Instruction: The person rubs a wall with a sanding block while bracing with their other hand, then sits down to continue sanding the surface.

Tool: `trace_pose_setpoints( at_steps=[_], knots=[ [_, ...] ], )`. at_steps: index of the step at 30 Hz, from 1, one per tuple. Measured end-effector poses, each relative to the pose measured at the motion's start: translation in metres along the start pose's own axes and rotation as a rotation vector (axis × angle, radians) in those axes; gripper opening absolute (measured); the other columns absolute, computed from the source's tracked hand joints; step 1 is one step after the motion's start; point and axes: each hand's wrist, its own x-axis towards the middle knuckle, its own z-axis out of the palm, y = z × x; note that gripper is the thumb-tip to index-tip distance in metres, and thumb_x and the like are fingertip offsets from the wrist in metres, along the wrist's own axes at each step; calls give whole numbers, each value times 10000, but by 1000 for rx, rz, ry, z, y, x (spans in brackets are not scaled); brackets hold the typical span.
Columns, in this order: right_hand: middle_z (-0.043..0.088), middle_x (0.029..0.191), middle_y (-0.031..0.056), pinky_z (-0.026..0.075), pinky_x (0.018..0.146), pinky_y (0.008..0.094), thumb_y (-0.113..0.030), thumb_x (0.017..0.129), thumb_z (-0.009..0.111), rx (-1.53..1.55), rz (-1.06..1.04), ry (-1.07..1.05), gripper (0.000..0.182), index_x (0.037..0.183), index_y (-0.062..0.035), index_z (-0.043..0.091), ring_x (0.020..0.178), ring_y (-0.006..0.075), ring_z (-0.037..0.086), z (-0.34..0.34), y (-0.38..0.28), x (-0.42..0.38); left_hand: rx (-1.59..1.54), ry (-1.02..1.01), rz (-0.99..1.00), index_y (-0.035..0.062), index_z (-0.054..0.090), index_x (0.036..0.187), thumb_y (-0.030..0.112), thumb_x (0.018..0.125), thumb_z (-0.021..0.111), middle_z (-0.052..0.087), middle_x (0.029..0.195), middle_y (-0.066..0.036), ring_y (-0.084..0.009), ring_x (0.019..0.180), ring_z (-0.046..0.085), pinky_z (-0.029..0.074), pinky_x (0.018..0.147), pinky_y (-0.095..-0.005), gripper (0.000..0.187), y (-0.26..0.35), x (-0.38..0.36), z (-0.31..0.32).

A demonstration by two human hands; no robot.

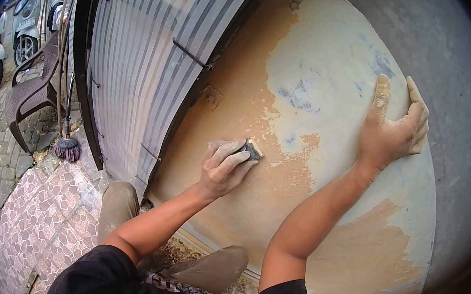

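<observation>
Two hands at wall: left hand fingers clench sanding block, mid-sanding; right hand flat, fingers released; next needs firm strokes w/ pressure.

chair left of gate, broom between

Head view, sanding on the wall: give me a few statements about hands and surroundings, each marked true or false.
1. The left hand presses a sanding block against the wall. True.
2. The right hand holds a brush. False: it lies flat and open on the wall, holding nothing.
3. Both hands look dusty. True.
4. The broom lies across the person's lap. False: it stands by the corrugated shutter.
5. Scooters are parked at far left. True.
</observation>
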Motion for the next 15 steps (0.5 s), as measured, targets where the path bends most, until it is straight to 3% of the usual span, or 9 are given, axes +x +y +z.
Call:
trace_pose_setpoints(
  at_steps=[4, 6, 9, 12, 15],
  knots=[
    [647, 1193, -33, 230, 1166, 505, -578, 836, 768, -6, -12, -14, 517, 1207, -228, 687, 1296, 236, 487, -2, 1, -2, -132, 119, -124, 3, 628, 1273, 76, 724, 908, 724, 1085, -141, -278, 947, 672, 532, 836, -354, 621, 6, 101, 9],
    [646, 1193, -35, 232, 1165, 504, -571, 840, 767, -14, -10, -12, 506, 1206, -231, 685, 1296, 234, 486, -3, 0, -2, -75, 186, -36, -5, 694, 1179, 84, 712, 910, 726, 1098, -132, -271, 939, 670, 529, 837, -334, 522, -3, 147, 18],
    [643, 1186, -39, 229, 1166, 505, -563, 847, 762, 29, 29, 10, 492, 1202, -232, 680, 1291, 233, 490, -3, -5, 1, -11, 157, -8, 14, 722, 1125, 81, 703, 912, 727, 1101, -135, -268, 935, 672, 515, 842, -337, 468, 0, 125, 18],
    [639, 1180, -42, 224, 1169, 505, -555, 845, 765, 2, 41, -18, 488, 1200, -231, 676, 1284, 231, 496, -5, -6, 0, 33, 27, -37, 33, 724, 1110, 78, 706, 911, 722, 1120, -137, -273, 933, 674, 507, 839, -349, 448, -1, 32, -5],
    [639, 1175, -42, 221, 1171, 508, -543, 842, 772, 3, 58, -26, 488, 1204, -230, 674, 1278, 234, 501, -5, -7, -1, -19, -32, -71, 36, 723, 1102, 77, 711, 909, 718, 1128, -137, -275, 944, 670, 508, 837, -352, 435, 0, 33, -11]
  ],
)
